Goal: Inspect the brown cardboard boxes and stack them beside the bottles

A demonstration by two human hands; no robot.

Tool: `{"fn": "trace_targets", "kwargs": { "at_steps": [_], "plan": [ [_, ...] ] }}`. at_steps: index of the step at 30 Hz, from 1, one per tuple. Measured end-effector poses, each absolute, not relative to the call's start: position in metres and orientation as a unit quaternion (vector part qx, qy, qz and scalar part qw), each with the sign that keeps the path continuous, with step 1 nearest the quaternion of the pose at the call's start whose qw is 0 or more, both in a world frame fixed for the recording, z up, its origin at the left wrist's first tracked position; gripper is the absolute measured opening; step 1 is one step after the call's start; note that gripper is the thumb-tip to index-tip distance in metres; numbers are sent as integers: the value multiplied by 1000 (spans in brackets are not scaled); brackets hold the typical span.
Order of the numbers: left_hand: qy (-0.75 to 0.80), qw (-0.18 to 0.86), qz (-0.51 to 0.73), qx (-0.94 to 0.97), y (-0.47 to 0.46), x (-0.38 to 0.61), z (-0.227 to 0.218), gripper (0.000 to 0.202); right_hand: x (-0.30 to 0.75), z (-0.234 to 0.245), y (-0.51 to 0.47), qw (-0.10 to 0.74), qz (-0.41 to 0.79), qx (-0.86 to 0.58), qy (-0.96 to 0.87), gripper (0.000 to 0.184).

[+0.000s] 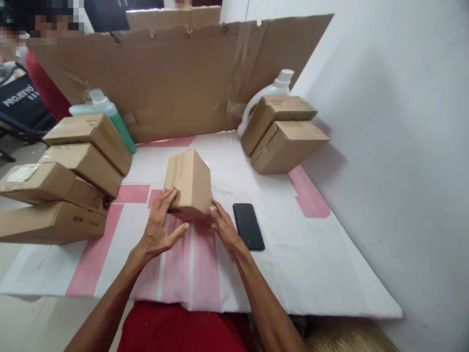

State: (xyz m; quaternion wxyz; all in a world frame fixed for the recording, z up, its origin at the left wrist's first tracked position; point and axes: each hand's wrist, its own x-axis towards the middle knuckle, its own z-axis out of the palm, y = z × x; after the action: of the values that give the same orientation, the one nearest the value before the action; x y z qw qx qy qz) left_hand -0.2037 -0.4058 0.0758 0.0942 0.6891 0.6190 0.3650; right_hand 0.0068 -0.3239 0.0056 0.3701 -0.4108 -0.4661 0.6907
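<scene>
A small brown cardboard box (201,183) is on the cloth-covered table in front of me, between my two hands. My left hand (159,227) holds the box's near left edge with its fingertips, its thumb spread away toward the right. On the opposite side, the fingers of my right hand (224,225) press against the lower right face; part of them is hidden. Just right of that hand a black phone (249,226) lies flat on the cloth.
Several cardboard boxes (82,171) stand in a row at the left, beside a green liquid bottle (119,127). Two more boxes (289,146) and a white jug (271,91) are at the back right. A cardboard panel (176,83) closes the rear; a wall (403,146) borders the right. Someone in red sits behind.
</scene>
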Motion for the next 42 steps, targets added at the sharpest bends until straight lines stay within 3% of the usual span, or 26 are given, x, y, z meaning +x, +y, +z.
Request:
{"fn": "trace_targets", "kwargs": {
  "at_steps": [8,14,18,27,33,35,39,42],
  "plan": [
    [565,181,453,666,-404,-205,110,76,18,28,-336,375,723,-414,-408,81],
    [525,185,499,664,-388,-199,115,68,30,49,-339,384,738,-366,-417,81],
    [508,186,525,657,-381,-193,121,64,38,58,-346,385,723,-374,-435,71],
    [574,131,495,639,-384,-172,126,53,54,92,-372,234,576,-430,-654,55],
    [568,95,489,655,-388,-155,124,54,34,117,-351,441,301,-527,-661,69],
    [564,92,488,660,-387,-151,123,54,18,125,-339,461,277,-498,-680,63],
    [574,110,514,628,-388,-147,126,41,-5,138,-327,441,298,-468,-706,26],
    [601,131,538,576,-391,-147,135,29,-10,146,-329,422,304,-477,-709,20]
  ]
}}
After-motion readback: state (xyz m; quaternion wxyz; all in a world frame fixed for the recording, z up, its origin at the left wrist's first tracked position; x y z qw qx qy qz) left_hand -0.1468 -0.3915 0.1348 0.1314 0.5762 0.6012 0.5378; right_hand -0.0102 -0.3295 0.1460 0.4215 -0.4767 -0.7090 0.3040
